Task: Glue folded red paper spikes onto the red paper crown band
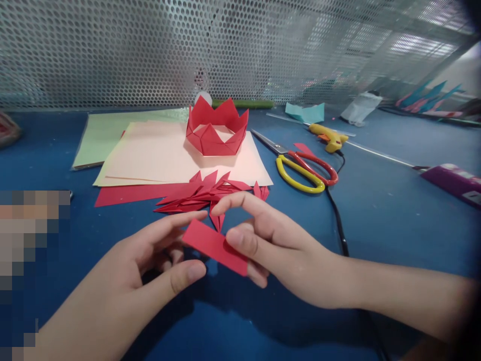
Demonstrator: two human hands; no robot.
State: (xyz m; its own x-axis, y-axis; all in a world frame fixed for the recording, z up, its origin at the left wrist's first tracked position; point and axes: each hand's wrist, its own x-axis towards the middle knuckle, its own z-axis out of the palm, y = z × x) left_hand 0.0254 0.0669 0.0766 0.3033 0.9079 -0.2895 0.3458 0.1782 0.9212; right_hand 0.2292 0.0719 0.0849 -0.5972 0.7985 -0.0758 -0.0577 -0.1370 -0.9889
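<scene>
A small red paper rectangle (214, 246) is pinched between the thumb and fingers of my right hand (266, 240), slanting down to the right. My left hand (154, 260) curves round its left end with thumb and fingers apart; whether a fingertip touches the paper I cannot tell. Just beyond both hands lies a pile of folded, pointed red paper pieces (205, 193). Behind the pile, a red folded-paper ring (218, 145) with pointed tips stands on pale paper sheets (150, 155).
Scissors (300, 170) with red and yellow handles lie right of the sheets. Further right are a yellow glue gun (328, 136), its black cord (338, 225) and a purple object (453, 183). Green sheets (101, 135) lie back left. A perforated metal panel (131, 55) runs behind.
</scene>
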